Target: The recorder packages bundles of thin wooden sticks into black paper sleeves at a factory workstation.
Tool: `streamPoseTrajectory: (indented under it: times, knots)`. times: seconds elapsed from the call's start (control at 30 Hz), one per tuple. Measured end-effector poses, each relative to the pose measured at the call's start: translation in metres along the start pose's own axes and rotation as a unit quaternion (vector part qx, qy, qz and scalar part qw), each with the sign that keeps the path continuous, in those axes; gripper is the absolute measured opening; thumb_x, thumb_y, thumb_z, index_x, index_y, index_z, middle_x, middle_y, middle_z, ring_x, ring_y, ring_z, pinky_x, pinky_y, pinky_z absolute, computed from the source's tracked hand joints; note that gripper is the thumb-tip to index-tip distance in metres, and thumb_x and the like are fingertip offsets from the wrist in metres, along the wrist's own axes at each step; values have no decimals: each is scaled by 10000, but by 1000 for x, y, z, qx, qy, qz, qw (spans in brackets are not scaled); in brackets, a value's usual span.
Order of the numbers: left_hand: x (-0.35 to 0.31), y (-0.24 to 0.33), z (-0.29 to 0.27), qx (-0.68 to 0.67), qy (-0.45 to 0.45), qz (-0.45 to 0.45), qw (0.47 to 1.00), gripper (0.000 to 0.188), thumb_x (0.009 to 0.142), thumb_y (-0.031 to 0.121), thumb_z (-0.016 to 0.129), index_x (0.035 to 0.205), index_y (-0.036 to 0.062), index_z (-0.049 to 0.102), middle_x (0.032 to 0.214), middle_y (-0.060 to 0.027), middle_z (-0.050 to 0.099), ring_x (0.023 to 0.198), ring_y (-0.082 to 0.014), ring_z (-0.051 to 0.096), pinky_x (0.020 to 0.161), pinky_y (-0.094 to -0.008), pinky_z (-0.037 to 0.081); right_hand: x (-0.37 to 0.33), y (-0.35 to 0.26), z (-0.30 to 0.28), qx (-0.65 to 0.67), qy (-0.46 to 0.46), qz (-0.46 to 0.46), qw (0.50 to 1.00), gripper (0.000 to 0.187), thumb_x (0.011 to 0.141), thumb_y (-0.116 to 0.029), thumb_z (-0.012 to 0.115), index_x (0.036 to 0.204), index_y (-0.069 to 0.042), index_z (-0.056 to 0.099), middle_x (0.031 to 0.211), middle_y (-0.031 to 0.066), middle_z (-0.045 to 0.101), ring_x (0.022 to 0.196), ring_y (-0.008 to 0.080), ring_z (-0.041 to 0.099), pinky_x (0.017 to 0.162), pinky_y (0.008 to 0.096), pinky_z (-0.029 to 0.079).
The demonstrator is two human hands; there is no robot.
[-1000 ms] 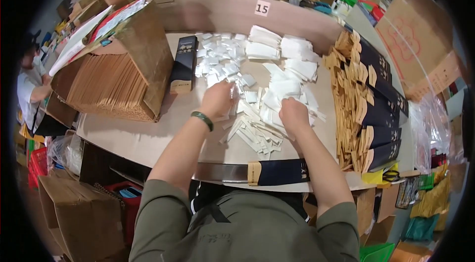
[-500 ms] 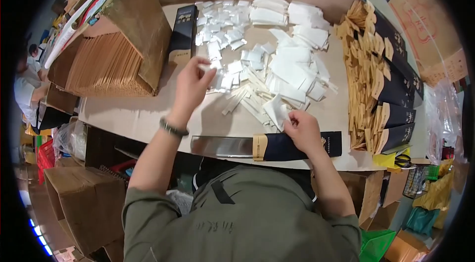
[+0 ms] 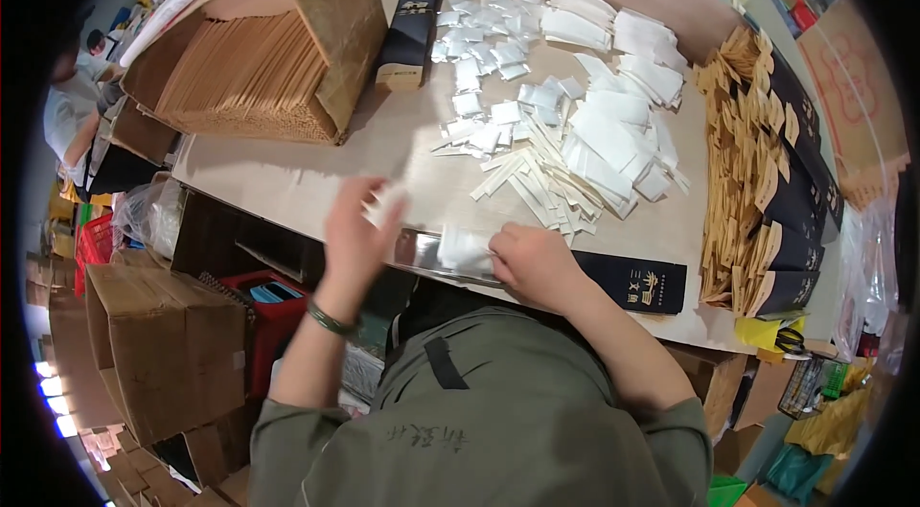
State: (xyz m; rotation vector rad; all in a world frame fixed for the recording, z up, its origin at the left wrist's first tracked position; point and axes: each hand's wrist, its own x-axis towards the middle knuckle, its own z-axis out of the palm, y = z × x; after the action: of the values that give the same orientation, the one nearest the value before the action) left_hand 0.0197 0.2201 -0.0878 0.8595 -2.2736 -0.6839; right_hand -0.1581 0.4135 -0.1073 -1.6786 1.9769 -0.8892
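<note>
Here at the near edge of the table (image 3: pixel 287 181), both hands are busy: the left hand (image 3: pixel 359 229) is half curled, thumb and fingers pinching a small white piece (image 3: pixel 386 205), blurred enough that its exact kind is hard to tell. The right hand (image 3: pixel 535 263), nearly closed, has a white packet (image 3: pixel 463 248) by its right end, right over the shiny metal strip (image 3: pixel 419 251) at the table's front edge. A dark printed sleeve (image 3: pixel 637 283) sticks out to the right from beneath that wrist. Just beyond, pale flat strips (image 3: pixel 537 183) lie fanned in a loose heap, touching a spread of white flat packets (image 3: pixel 613 135), with small glossy sachets (image 3: pixel 494 23) scattered farther back. Over on the left, an open cardboard box (image 3: pixel 340 13) is packed with upright brown pieces (image 3: pixel 244 80), a dark oblong package (image 3: pixel 410 33) just beside it; on the right, dark-and-tan sleeves (image 3: pixel 791 172) stand in an overlapping row.
</note>
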Motion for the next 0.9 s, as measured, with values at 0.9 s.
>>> streamPoseTrajectory:
  times: [0.9]
  knots:
    - [15, -103, -47, -286, -8, -202, 937, 111, 971, 104, 619, 984, 5, 669, 865, 36, 608, 813, -84, 529, 781, -226, 430, -60, 3, -13, -73, 85, -21, 994, 379, 674, -190, 822, 928, -23, 597, 1329, 203, 534, 1205, 388, 521, 1011, 453, 438]
